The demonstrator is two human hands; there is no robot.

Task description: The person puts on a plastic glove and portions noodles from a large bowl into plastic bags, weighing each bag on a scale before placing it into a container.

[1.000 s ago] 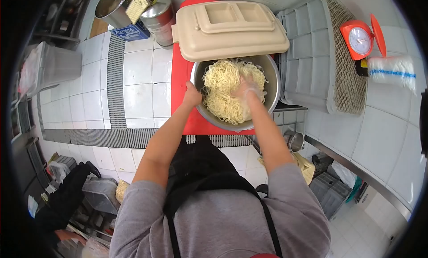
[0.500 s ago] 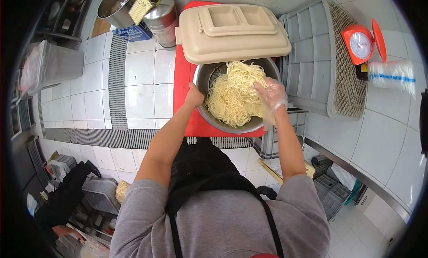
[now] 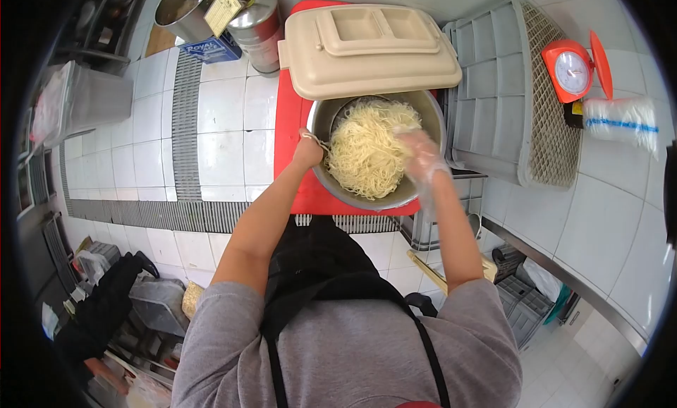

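My left grip [image 3: 308, 151] clamps the bowl [image 3: 432, 119]; inside, the noodles [image 3: 370, 147] have settled into a rounder heap, seemingly loosened. My right grip [image 3: 421, 154] blurs at their right side; closed or apart, I can't tell.

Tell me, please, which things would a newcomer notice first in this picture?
Probably the pale noodles heaped in the metal bowl on a red surface, the gloved right hand at their right side. Beyond them lies a large beige lid; toward the right edge stands a bright red scale.
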